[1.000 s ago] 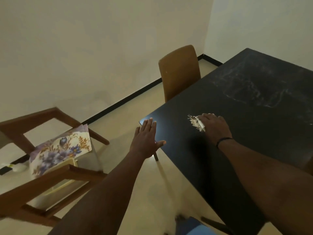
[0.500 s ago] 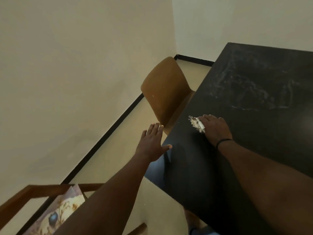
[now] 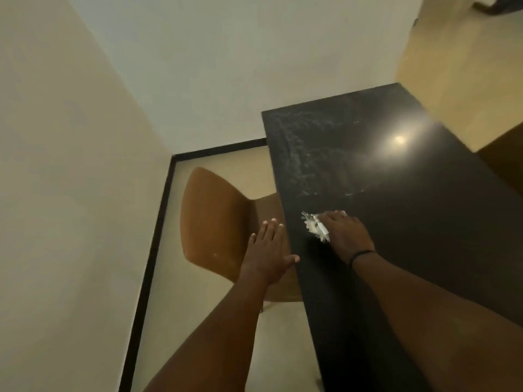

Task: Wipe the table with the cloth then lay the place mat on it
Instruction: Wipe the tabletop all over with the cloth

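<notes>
A: What is seen from the head view?

B: A black table (image 3: 418,222) is seen, running away from the camera toward a pale wall. A white cloth (image 3: 315,227) is pressed onto the table top by the right hand (image 3: 345,234), near the left edge of the table. The fingers are laid flat over the cloth; whether any of them is curled round it cannot be told. Only a frayed strip of the cloth is shown, at the left side of the hand.

A: Which way is the cloth pointed?

B: The visible strip is stretched along the left side of the hand, from the fingertips back toward the wrist, slightly slanted to the table edge. The rest is hidden under the palm.

A: And the other hand?

B: The left hand (image 3: 267,254) is held flat with straight fingers beside the table edge, over a brown chair (image 3: 215,224). Nothing is grasped by it. The thumb is placed at the edge of the table; real contact cannot be confirmed.

A: Are containers seen?

B: None is shown. Pale smears (image 3: 314,154) are noticed on the far part of the table, beyond the cloth. A dark band (image 3: 360,253) is worn on the right wrist.
</notes>
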